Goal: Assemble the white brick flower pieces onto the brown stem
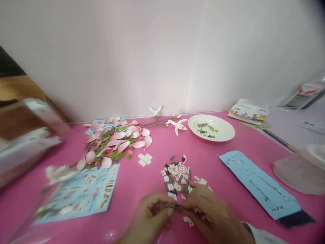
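Between my two hands, low in the head view, is a small dark brown building-brick stem piece with a black part in its middle. My left hand pinches its left end between thumb and forefinger. At its right end the fingers of my right hand are closed on it, partly hiding it. Just beyond the hands lies a loose pile of small white, grey-brown and black bricks. Some pieces are hidden beneath my right hand. A few white bricks lie between the hands, nearer to me.
Pink petals and green parts are heaped at left, above a blue parts sheet. A white plate holds several green pieces. A blue instruction booklet lies right. A branch with white flowers rests by the wall.
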Demonstrator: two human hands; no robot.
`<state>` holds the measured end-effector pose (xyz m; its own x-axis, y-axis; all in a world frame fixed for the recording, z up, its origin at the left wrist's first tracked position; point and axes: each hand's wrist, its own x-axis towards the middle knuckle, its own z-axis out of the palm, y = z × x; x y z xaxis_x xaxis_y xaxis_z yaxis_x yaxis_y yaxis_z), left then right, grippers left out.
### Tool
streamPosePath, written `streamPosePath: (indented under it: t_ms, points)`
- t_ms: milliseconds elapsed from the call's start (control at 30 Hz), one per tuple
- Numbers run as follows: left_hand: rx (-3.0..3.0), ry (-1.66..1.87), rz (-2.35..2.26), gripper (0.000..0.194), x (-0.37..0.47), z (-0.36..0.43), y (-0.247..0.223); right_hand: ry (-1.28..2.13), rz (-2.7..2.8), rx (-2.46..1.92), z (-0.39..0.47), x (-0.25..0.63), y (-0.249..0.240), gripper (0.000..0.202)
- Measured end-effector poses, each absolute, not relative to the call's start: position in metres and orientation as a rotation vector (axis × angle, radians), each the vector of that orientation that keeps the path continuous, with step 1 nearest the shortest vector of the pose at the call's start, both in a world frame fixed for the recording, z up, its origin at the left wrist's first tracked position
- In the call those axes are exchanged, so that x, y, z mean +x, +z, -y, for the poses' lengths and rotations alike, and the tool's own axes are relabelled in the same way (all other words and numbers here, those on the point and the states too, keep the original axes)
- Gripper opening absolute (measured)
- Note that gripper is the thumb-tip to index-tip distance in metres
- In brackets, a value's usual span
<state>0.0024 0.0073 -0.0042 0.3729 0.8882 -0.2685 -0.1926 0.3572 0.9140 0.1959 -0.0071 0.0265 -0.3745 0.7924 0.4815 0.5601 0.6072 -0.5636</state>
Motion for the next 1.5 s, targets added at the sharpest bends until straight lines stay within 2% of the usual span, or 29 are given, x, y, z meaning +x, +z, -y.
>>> streamPosePath:
  t_ms: [467,800,1233,1400,1500]
  points:
    - [0.933,0.881,-0.886,0.019,0.001,-0.005,-0.008,0.357,2.116,-1.004,0.005,0.197,0.031,0.013]
    - [1.037,0.900,-0.885,0.006,0.000,-0.008,-0.007,0.368,2.135,-0.998,0.007,0.197,0.030,0.011]
    - [1.125,0.903,-0.853,0.006,-0.002,-0.007,-0.008,0.377,2.144,-0.983,0.009,0.194,0.026,0.013]
    - [0.939,0.825,-0.828,0.024,0.001,-0.004,-0.004,0.369,2.122,-0.976,0.009,0.196,0.032,0.008]
    - [0.978,0.821,-0.813,0.024,0.001,-0.003,-0.002,0.361,2.105,-0.968,0.008,0.196,0.034,0.009]
